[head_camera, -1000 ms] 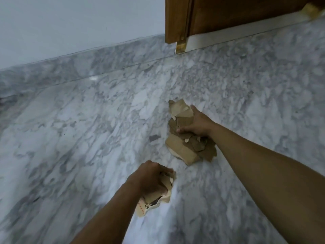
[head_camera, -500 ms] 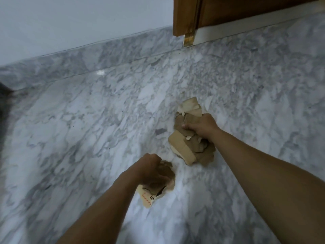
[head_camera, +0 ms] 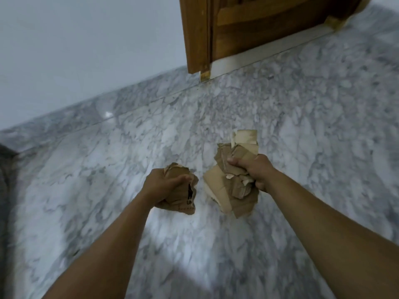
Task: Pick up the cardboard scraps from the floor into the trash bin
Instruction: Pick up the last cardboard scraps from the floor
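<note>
We stand over a grey marble floor (head_camera: 302,130) near a wooden door (head_camera: 259,29). Our right hand (head_camera: 255,171) clenches a big wad of scraps (head_camera: 231,190); our left hand (head_camera: 160,186) grips a smaller wad (head_camera: 185,197), both held off the floor.

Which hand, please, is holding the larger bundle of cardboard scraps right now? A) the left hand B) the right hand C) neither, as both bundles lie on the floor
B: the right hand grips the larger bundle of scraps, while the left hand is closed on a smaller wad.
</note>
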